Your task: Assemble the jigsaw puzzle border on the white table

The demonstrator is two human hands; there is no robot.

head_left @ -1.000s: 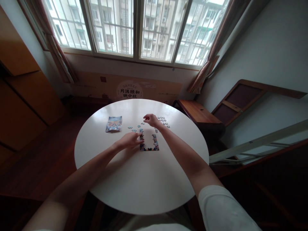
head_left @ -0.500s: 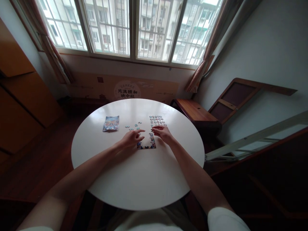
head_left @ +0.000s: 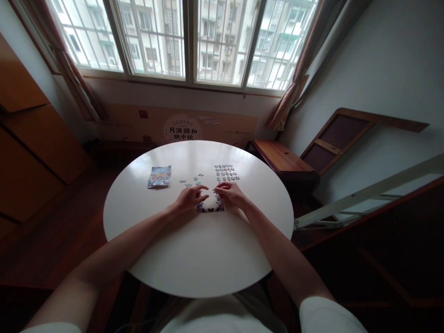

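Observation:
A partly joined jigsaw puzzle (head_left: 211,210) lies on the white round table (head_left: 208,259), its bottom and side edges forming a U. My left hand (head_left: 189,198) hovers at the puzzle's left side, thumb and index finger apart, holding nothing. At the upper end of the right side, my right hand (head_left: 231,193) pinches a small puzzle piece (head_left: 215,189) between thumb and fingertips. Loose puzzle pieces (head_left: 227,172) are laid out in rows beyond my right hand. A few more scattered pieces (head_left: 189,184) sit just past my left hand.
A colourful picture sheet (head_left: 159,177) lies on the table's left part. Behind the table, to the right, stands a wooden bench (head_left: 282,157). A barred window (head_left: 189,41) with curtains fills the far wall, and a wooden cabinet (head_left: 31,152) is at left.
My right hand has moved slightly left, bringing the pinched piece in over the upper right of the puzzle. My left hand has barely moved. The view has shifted a little.

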